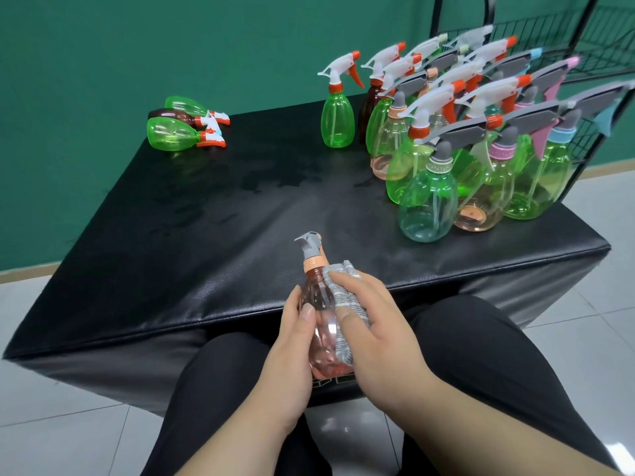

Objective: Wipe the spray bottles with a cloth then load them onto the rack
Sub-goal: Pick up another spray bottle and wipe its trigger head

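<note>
"Head view: which step was in hand?"
"Wiping. The left hand (292,338) gripped the pink spray bottle (321,314) above the lap, at the worktop's (240,207) near edge. The right hand (374,324) held the cloth (343,293) against its side."
"Next move?"
"Judged: finish wiping, then carry it to the rack (591,39), far right."

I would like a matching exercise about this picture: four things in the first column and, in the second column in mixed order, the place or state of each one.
Column one
1. pink bottle
2. grey cloth
3. teal bottle
4. wire rack

Column two
A. stands upright at the front of the group of bottles
B. gripped by the left hand
C. pressed against a bottle by the right hand
D. stands beyond the black table, far right

Pairs: 1-B, 2-C, 3-A, 4-D
</note>
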